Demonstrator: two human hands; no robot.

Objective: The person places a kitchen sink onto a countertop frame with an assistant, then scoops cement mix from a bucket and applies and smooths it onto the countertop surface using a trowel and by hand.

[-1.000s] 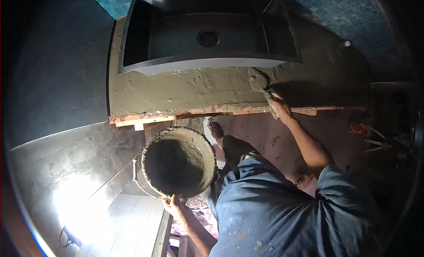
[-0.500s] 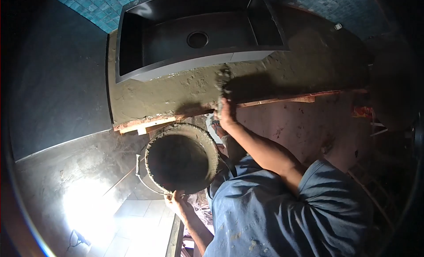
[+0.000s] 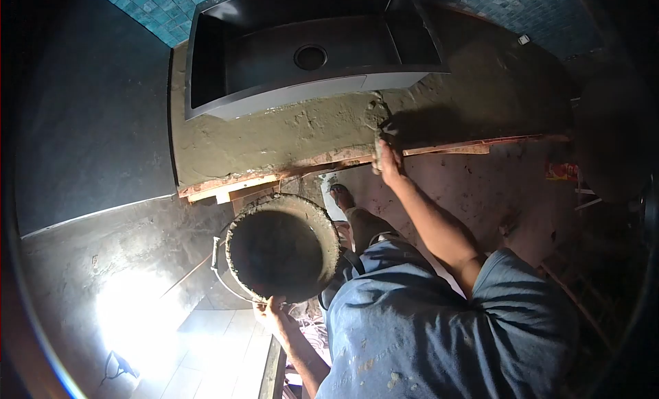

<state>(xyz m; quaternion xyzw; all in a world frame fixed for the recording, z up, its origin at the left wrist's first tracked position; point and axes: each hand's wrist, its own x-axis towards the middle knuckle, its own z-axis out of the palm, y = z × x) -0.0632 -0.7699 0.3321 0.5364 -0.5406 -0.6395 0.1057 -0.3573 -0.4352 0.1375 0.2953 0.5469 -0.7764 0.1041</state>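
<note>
My left hand (image 3: 273,315) grips the near rim of a mortar-crusted bucket (image 3: 331,242), fingers closed over its edge. The bucket's mouth faces up and its inside is dark; its wire handle (image 3: 225,284) hangs on the left side. My right hand (image 3: 390,164) is closed round the handle of a mortar-covered trowel (image 3: 377,128). The trowel's blade lies at the wet mortar (image 3: 288,135) on the counter, just in front of the sink; its exact shape is smeared by mortar.
A dark sink (image 3: 268,56) with a round drain is set in the counter. Wooden boards (image 3: 240,186) edge the counter front. Blue tiles (image 3: 147,11) line the back wall. A bright lamp glare (image 3: 141,323) is at lower left. My foot (image 3: 341,196) stands below the counter.
My right hand and the trowel have moved to the right along the counter's front, leaving the mortar by the sink corner in view. My left hand and the bucket stay nearly in place.
</note>
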